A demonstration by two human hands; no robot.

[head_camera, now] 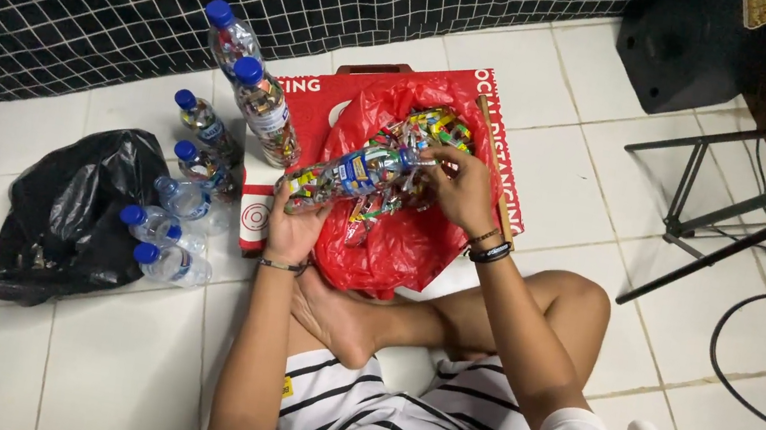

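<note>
Far outboard of our left fingers: crumpled black plastic bag (69,214) on the white tiled floor (117,368), then a cluster of clear plastic bottles w/ blue caps (201,147), some upright, some lying. Risk: an elbow swing knocks the upright ones over.

Left hand (295,227) wrapped round the base of a clear plastic bottle stuffed w/ coloured wrappers (354,172), held near horizontal, mouth toward the right. Grip is only at the base, so a hard push at the neck could tip it out.

Right hand (461,188) fingers pinched narrow at the bottle mouth; can't tell exactly what they pinch. Directly beneath: open red plastic bag of wrappers (400,238). A thin wooden stick (500,177) lies just beyond the right fingers. Dropped scraps prob land in the bag, but some may miss it.
</note>
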